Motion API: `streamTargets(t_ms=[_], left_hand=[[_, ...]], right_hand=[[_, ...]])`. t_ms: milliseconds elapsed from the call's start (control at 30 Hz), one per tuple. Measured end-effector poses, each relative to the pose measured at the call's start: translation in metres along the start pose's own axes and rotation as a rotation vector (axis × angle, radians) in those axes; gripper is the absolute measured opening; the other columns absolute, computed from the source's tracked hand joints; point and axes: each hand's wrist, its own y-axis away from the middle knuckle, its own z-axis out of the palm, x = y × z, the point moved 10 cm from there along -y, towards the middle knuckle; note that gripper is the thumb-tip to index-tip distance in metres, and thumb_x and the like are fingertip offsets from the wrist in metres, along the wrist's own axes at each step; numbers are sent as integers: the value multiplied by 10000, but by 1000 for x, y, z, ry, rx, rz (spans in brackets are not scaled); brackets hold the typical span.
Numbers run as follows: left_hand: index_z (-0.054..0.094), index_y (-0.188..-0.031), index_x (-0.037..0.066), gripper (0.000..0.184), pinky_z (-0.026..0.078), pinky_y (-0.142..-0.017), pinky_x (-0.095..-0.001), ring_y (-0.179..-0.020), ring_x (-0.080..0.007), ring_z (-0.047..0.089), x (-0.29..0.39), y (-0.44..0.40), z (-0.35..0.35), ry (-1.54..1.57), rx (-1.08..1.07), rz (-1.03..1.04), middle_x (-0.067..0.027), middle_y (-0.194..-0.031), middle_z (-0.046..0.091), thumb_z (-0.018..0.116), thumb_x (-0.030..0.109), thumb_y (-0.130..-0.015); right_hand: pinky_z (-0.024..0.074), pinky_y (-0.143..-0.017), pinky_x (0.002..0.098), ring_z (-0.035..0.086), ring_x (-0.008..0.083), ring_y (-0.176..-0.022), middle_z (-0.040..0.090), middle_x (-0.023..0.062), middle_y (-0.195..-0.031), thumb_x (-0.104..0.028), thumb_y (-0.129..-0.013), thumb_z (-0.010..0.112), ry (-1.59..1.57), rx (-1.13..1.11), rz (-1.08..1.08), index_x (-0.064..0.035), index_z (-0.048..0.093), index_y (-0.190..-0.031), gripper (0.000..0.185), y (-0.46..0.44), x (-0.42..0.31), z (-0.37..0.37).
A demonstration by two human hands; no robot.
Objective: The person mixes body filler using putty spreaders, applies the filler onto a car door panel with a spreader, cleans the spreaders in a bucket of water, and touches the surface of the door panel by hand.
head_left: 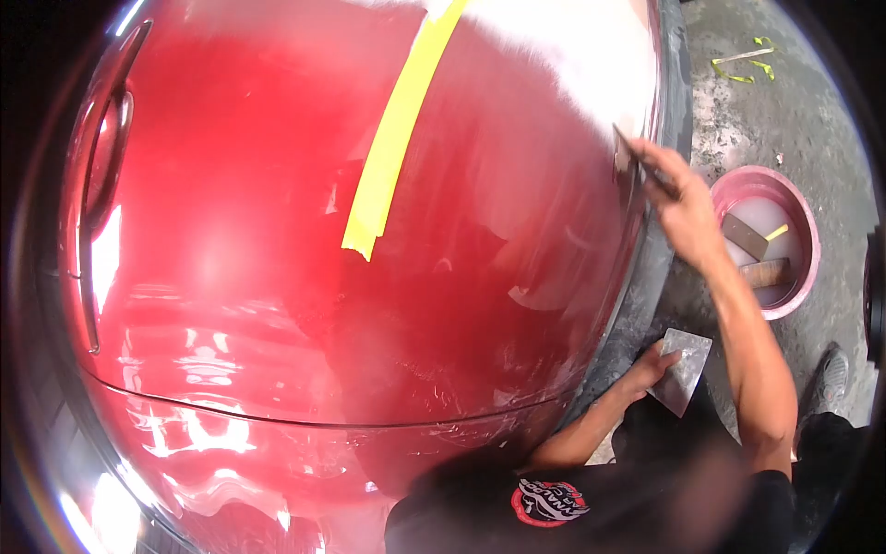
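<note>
Head view: spreader (646,168) at the red car panel's (498,295) right-hand edge.
The right hand (685,208) grips it; the left hand (649,367) clasps a flat plate (687,369). A tilted blade could scratch the paint. Dark trim (676,83) borders the panel; beyond, a pink basin (811,231) narrows the open floor (738,115).

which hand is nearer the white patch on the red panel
Right: the right hand is just beside the lower end of the white patch; the left hand is farther off, lower in view, holding a flat grey plate.
</note>
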Motion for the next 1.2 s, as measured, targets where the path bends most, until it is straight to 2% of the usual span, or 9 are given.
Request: streamTargets(t_ms=[100, 233, 333, 533, 733, 800, 867, 967, 1200], left_hand=[[506, -1248, 44, 407, 425, -933, -306, -1006, -146, 574, 15, 4, 5, -84, -27, 32, -48, -1110, 607, 552, 260, -906], [484, -1294, 52, 441, 387, -962, -323, -1127, -160, 505, 17, 1, -5, -126, 10, 254, -56, -1214, 567, 561, 225, -895], [471, -1308, 50, 456, 383, -970, -323, -1137, -157, 496, 1, -3, 5, -41, -94, -9, -50, -1232, 556, 563, 249, -909], [478, -1295, 42, 456, 435, -922, -307, -1053, -147, 549, -1, -1, -5, -75, 13, 21, -44, -1182, 576, 603, 248, -908], [436, -1309, 14, 551, 409, -952, -318, -1111, -166, 514, -2, 3, 3, -10, -22, -72, -75, -1200, 558, 613, 327, -891], [434, -1309, 7, 580, 401, -965, -322, -1135, -174, 506, 8, 4, -14, -221, 170, 43, -90, -1208, 553, 620, 353, -882], [397, -1362, 26, 603, 402, -967, -319, -1134, -180, 520, 10, 0, -12, -264, 124, 26, -82, -1236, 549, 632, 308, -884], [403, -1363, 23, 588, 388, -978, -314, -1140, -170, 513, 7, 3, 11, 21, -100, -12, -73, -1240, 550, 623, 292, -890], [455, -1319, 21, 491, 399, -964, -302, -1097, -153, 529, 7, 2, 2, -36, -9, 31, -49, -1205, 567, 597, 257, -913]], right_hand=[[398, -996, 318, 525, 264, -1187, 551, 117, -1260, 160, -742, 542, 164, -33, -171, -64, 539, -1253, 558, 48, -35, 20], [382, -1020, 335, 516, 260, -1212, 576, 128, -1233, 170, -740, 518, 75, -103, -90, -61, 546, -1246, 557, 75, -35, 25], [367, -1044, 341, 505, 253, -1233, 558, 126, -1298, 89, -798, 471, -62, 4, 4, -97, 541, -1289, 529, 45, -4, -8], [366, -1045, 327, 511, 257, -1231, 550, 134, -1309, 51, -832, 461, 89, 161, -38, -125, 507, -1332, 531, -7, 26, -12], [361, -1068, 322, 479, 300, -1255, 510, 154, -1343, 130, -667, 496, 308, 220, -187, -100, 485, -1343, 714, 33, 10, 20], [360, -1071, 327, 477, 299, -1258, 512, 157, -1339, 140, -659, 490, 269, 148, -150, -87, 485, -1339, 717, 57, 7, 19], [358, -1073, 333, 475, 299, -1261, 515, 159, -1335, 149, -651, 484, 220, 68, -111, -74, 485, -1336, 721, 61, 6, 16], [394, -1031, 360, 499, 296, -1237, 544, 154, -1301, 137, -721, 459, 260, 307, -166, -84, 501, -1320, 640, 37, 4, -29], [426, -948, 300, 572, 243, -1101, 597, 116, -1183, 27, -803, 467, 13, 2, -126, -106, 560, -1266, 490, -38, 2, -19]])
